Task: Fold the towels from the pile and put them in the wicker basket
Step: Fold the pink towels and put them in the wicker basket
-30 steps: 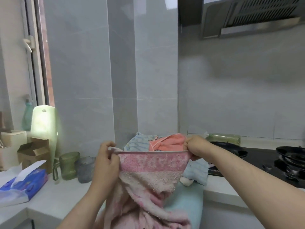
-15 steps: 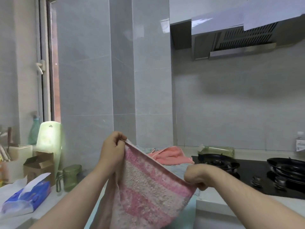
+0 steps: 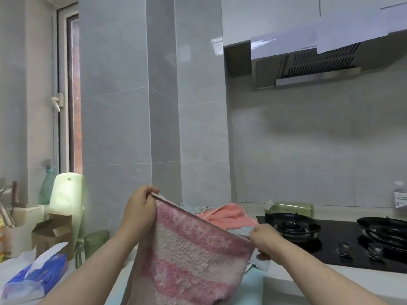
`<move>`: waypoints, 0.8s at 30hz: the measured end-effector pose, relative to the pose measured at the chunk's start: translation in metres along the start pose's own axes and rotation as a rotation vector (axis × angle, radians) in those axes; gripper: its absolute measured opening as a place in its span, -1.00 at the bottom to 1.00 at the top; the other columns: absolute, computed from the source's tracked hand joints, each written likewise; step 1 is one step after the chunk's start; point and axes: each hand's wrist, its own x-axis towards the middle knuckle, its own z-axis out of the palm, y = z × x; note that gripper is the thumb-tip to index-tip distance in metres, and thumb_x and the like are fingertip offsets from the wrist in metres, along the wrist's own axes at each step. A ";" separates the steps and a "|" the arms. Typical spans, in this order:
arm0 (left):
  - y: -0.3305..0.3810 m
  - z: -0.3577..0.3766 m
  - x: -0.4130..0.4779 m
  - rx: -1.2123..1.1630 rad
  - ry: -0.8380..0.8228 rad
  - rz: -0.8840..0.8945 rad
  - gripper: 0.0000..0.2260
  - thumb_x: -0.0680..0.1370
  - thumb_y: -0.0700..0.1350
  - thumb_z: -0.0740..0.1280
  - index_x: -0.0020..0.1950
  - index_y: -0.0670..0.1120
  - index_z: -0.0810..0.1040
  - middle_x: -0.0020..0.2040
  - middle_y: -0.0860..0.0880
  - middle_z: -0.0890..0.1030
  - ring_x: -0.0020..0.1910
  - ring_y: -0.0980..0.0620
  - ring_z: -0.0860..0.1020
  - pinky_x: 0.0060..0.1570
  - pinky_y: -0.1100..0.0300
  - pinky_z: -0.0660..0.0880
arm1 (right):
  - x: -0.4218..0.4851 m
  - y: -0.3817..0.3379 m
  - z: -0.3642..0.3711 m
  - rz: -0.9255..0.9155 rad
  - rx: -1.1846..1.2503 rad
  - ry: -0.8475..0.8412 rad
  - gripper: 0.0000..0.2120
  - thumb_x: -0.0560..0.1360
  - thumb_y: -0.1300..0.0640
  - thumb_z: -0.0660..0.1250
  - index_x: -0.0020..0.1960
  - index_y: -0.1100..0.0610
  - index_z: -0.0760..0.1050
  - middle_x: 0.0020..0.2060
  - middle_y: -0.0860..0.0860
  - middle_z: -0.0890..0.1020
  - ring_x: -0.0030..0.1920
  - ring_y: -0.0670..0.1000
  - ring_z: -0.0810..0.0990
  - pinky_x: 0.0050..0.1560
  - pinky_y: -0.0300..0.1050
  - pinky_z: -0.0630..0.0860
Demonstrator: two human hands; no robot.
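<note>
Head view: I see a coral towel (image 3: pixel 229 216) left of the hob (image 3: pixel 330 247), behind the pink towel (image 3: pixel 193 256); left hand (image 3: pixel 138 214) and right hand (image 3: pixel 262 238) pinch its top corners.

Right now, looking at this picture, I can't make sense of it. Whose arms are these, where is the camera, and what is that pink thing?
There is no machine here: these are a person's two bare arms, seen from a camera worn on the head, looking forward and down. The left hand pinches one top corner of a pink striped towel, and the right hand, lower, pinches the other, so the top edge slants and the rest hangs down. Behind it, on the counter, lies an orange towel among others. A gas stove is on the right; a blue tissue pack and a green cup are on the left.
</note>
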 end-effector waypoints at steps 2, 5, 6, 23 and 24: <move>0.001 -0.004 0.001 0.041 0.007 0.024 -0.75 0.60 -0.33 0.12 0.14 -0.16 0.55 0.05 -0.05 0.55 0.06 0.01 0.46 0.10 0.16 0.36 | 0.004 -0.013 -0.012 -0.035 0.116 0.077 -0.92 0.52 0.26 0.25 -0.08 0.12 0.49 -0.20 0.06 0.57 -0.32 -0.02 0.52 -0.32 -0.26 0.55; 0.002 -0.008 0.005 0.050 0.031 0.068 -0.77 0.63 -0.29 0.12 0.17 -0.16 0.54 0.06 -0.03 0.54 0.07 0.03 0.45 0.12 0.15 0.36 | 0.003 -0.040 -0.031 -0.086 0.202 0.101 -0.86 0.47 0.35 0.22 -0.14 0.12 0.43 -0.20 0.13 0.56 -0.28 0.05 0.56 -0.28 -0.20 0.51; 0.002 -0.008 0.007 0.046 0.031 0.087 -0.80 0.64 -0.25 0.14 0.15 -0.14 0.53 0.05 -0.03 0.55 0.06 0.02 0.46 0.10 0.14 0.36 | 0.006 -0.047 -0.037 -0.142 0.189 0.095 -0.82 0.49 0.37 0.13 -0.16 0.13 0.39 -0.28 0.14 0.50 -0.38 0.07 0.53 -0.39 -0.17 0.47; -0.012 0.002 0.017 -0.003 0.052 0.020 -0.87 0.62 -0.25 0.23 -0.06 -0.17 0.56 -0.12 -0.09 0.58 -0.08 -0.08 0.52 -0.13 0.06 0.34 | -0.043 -0.094 -0.097 -0.464 -0.045 -0.302 -0.52 0.44 0.54 0.07 -0.32 0.09 0.59 0.13 0.27 0.61 -0.24 0.13 0.48 -0.52 -0.22 0.41; -0.012 0.001 0.016 -0.006 0.058 0.017 -0.87 0.62 -0.25 0.23 -0.06 -0.17 0.56 -0.12 -0.09 0.59 -0.08 -0.09 0.52 -0.13 0.06 0.34 | -0.044 -0.095 -0.097 -0.461 -0.068 -0.314 -0.56 0.44 0.52 0.09 -0.31 0.11 0.58 -0.03 0.26 0.65 -0.29 0.11 0.48 -0.51 -0.21 0.41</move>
